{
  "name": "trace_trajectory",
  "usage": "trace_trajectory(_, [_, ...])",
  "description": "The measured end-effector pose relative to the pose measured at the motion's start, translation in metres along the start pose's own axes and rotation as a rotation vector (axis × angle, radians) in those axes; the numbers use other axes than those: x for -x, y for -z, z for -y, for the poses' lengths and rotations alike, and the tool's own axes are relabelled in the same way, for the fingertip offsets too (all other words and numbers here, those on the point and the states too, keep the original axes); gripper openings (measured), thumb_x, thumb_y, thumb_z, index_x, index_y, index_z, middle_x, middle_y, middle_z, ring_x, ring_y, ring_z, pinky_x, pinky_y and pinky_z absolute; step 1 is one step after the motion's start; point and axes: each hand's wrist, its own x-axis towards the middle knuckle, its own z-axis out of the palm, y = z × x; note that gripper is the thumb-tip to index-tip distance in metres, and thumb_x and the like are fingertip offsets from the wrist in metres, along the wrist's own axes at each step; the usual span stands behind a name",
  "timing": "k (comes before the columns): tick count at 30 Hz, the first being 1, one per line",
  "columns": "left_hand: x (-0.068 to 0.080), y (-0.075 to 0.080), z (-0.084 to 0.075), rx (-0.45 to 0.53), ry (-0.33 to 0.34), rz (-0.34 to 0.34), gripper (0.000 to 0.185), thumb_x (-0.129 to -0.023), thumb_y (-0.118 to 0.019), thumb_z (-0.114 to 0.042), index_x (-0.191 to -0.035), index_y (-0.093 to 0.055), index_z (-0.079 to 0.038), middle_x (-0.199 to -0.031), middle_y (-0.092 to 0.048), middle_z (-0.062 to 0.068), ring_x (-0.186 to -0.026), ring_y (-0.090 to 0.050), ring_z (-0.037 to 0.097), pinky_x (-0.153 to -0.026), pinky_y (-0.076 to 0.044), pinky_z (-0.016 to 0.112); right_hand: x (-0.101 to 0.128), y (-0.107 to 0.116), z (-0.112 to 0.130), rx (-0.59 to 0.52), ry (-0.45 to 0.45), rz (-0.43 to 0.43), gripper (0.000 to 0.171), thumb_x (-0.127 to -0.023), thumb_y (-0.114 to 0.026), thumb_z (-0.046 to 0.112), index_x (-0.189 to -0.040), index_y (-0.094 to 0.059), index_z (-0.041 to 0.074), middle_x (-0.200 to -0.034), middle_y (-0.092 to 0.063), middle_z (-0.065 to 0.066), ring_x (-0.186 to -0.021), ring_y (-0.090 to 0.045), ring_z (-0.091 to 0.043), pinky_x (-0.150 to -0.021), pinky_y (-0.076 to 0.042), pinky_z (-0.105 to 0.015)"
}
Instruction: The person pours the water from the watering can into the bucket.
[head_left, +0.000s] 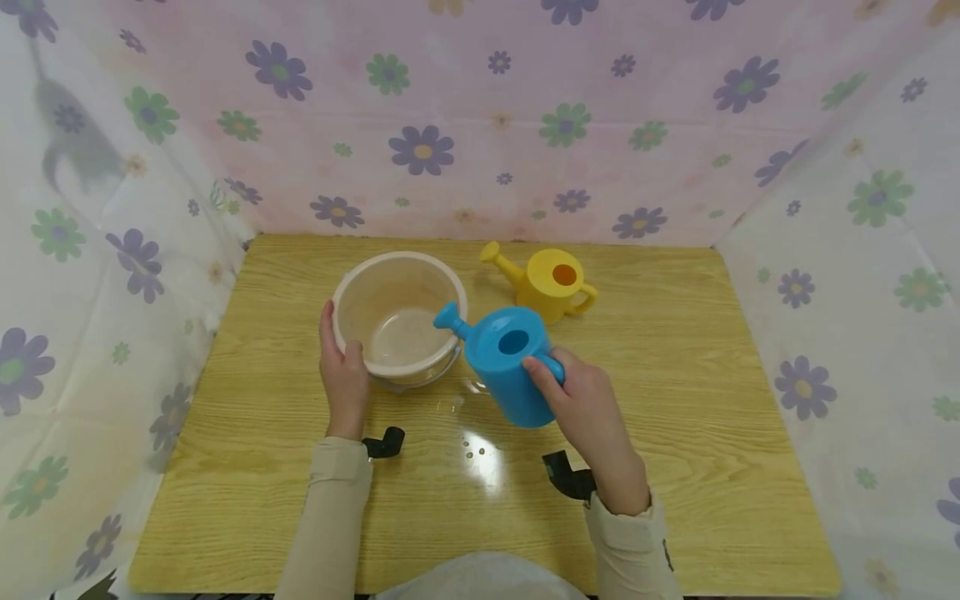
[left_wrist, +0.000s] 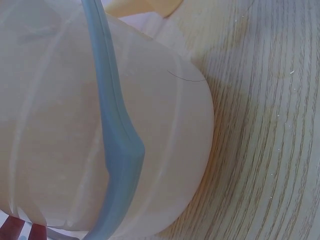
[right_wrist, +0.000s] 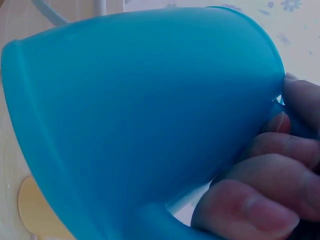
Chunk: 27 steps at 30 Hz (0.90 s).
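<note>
My left hand (head_left: 347, 383) holds the near left rim of a cream plastic bucket (head_left: 401, 367), which stands on the table. A grey-blue carrying handle (left_wrist: 117, 130) hangs against the bucket's side in the left wrist view, with two fingertips (left_wrist: 12, 227) at the lower left edge. My right hand (head_left: 592, 408) grips the handle of a blue toy watering can (head_left: 510, 375), thumb on top and fingers curled round it. The can tilts a little to the left, and its spout (head_left: 450, 318) overlaps the bucket's right rim.
Behind the blue can stands a yellow watering can (head_left: 551, 292), its spout to the left. Several small dark specks (head_left: 470, 454) lie near a bright reflection on the wooden table (head_left: 712, 417). Flowered cloth (head_left: 465, 183) closes off the back and both sides.
</note>
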Motion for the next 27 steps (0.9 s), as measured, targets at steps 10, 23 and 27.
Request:
trace_trajectory(10, [-0.012,0.0,0.025,0.016,-0.027,0.007,0.067,-0.084,-0.034,-0.002,-0.138,-0.024,-0.041,-0.14,-0.025,-0.018,-0.123,-0.033,0.01,-0.092,-0.039,0.033,-0.001,0.002,0.003,-0.004,-0.004,0.01,0.035,-0.088,-0.047,0.044,-0.079,-0.052,0.01,-0.078,-0.061,-0.005,-0.075,-0.061,-0.022,-0.068,-0.05,-0.043])
trace_trajectory(23, [-0.01,0.001,0.025,-0.01,-0.021,0.009,0.067,-0.084,-0.035,-0.003,-0.138,-0.023,-0.04,-0.141,-0.025,-0.016,-0.125,-0.032,0.013,-0.092,-0.039,0.034,-0.003,0.004,0.005,0.012,-0.015,0.04,0.038,-0.088,-0.045,0.046,-0.08,-0.052,0.01,-0.082,-0.063,-0.006,-0.077,-0.061,-0.023,-0.067,-0.051,-0.043])
trace_trajectory(27, [-0.011,0.001,0.024,-0.012,-0.036,0.011,0.067,-0.084,-0.034,-0.002,-0.139,-0.022,-0.037,-0.143,-0.024,-0.012,-0.125,-0.033,0.017,-0.091,-0.04,0.035,-0.004,0.005,0.006,0.013,-0.019,0.043,0.039,-0.088,-0.045,0.047,-0.083,-0.053,0.009,-0.087,-0.064,-0.007,-0.078,-0.061,-0.024,-0.068,-0.05,-0.044])
